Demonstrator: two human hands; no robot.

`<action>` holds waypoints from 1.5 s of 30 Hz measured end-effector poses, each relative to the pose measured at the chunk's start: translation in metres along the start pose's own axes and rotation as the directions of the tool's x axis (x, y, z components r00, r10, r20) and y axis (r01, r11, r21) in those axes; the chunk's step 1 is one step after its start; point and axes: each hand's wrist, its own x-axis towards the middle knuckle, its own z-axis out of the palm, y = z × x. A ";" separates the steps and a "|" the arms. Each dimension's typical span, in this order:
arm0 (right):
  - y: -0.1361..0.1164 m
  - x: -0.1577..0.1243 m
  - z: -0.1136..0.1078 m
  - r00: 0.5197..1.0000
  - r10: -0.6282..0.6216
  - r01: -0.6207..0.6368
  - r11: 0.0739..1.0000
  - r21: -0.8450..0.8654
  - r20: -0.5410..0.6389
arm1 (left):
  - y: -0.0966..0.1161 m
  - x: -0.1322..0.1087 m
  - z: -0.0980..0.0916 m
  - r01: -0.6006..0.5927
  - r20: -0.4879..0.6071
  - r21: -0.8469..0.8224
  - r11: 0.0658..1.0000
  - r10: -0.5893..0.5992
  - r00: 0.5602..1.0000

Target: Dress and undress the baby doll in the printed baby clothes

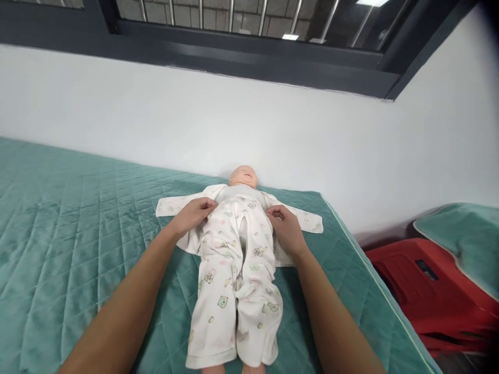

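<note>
A baby doll lies on its back with its head toward the wall and its feet at the bottom edge of the picture. White printed baby pants cover its legs and reach high over its belly. Under it a white printed baby top is spread out, sleeves stretched to both sides. My left hand pinches the pants at the left side of the waist, fingers curled. At the right side of the waist, my right hand pinches the pants too. The fingertips of both hands are partly hidden.
A green quilted cover lies under the doll, its edge running down on the right. Beyond that edge stands a red plastic chair with green cloth over it. A white wall and a dark window frame are behind.
</note>
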 end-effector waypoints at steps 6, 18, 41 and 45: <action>-0.001 -0.009 -0.007 0.978 0.113 -0.119 0.993 0.026 0.176 | -0.002 -0.009 -0.011 0.075 0.210 -0.031 0.997 -0.067 0.975; 0.005 -0.003 -0.007 0.961 0.034 -0.065 0.992 0.105 0.274 | 0.000 -0.005 -0.007 0.007 0.186 0.008 1.000 -0.008 0.983; 0.010 0.003 0.009 1.000 -0.012 0.004 0.890 -0.456 -0.015 | -0.024 0.015 0.008 0.030 -0.105 0.579 0.815 0.039 0.994; 0.010 0.005 0.003 0.989 0.078 -0.025 0.925 -0.379 0.124 | -0.018 0.015 0.010 -0.005 -0.030 0.601 0.799 0.029 0.999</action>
